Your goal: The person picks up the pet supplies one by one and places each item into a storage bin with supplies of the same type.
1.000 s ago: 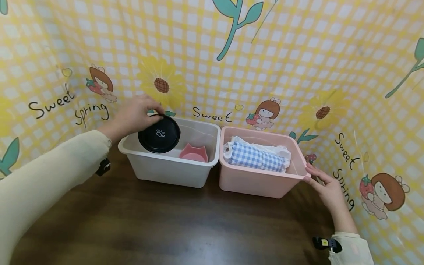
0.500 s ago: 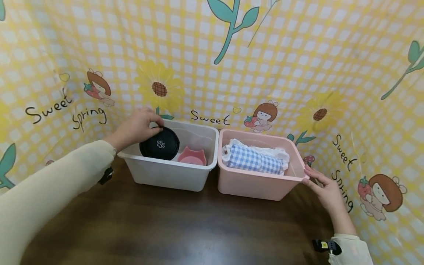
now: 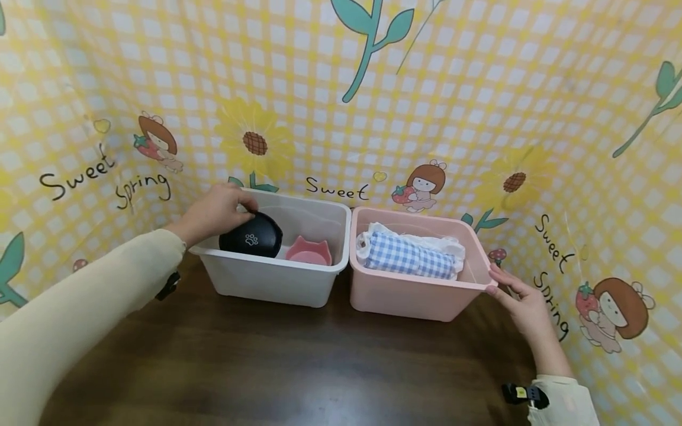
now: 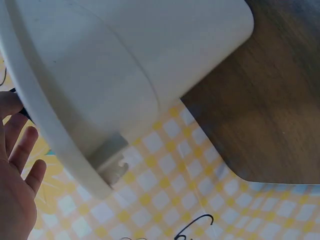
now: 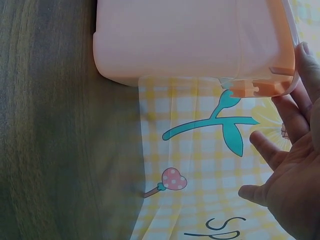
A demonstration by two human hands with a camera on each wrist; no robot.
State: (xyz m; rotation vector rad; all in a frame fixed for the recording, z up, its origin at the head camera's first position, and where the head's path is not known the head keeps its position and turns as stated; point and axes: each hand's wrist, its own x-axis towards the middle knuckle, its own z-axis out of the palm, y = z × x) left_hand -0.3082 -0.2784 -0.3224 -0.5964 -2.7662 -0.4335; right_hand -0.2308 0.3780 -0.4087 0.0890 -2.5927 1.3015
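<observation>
In the head view my left hand (image 3: 215, 208) pinches the upper edge of a round black pet bowl (image 3: 250, 238) with a white paw print. The bowl is tilted inside the left part of a white bin (image 3: 272, 281), its lower edge hidden behind the front wall. To its right in that bin sits a pink cat-eared bowl (image 3: 309, 252). My right hand (image 3: 524, 305) grips the right corner rim of a pink bin (image 3: 407, 300), thumb over the rim in the right wrist view. Inside lies a rolled blue-and-white checked cloth (image 3: 410, 254). The left wrist view mostly shows the white bin's wall (image 4: 100, 75).
Both bins stand side by side on a dark wooden table (image 3: 298, 361), close to a yellow checked cloth backdrop (image 3: 298, 77). That backdrop also rises at the left and right sides.
My left hand has lowered the black bowl deeper into the white bin and tipped it further back. My right hand keeps its place on the pink bin.
</observation>
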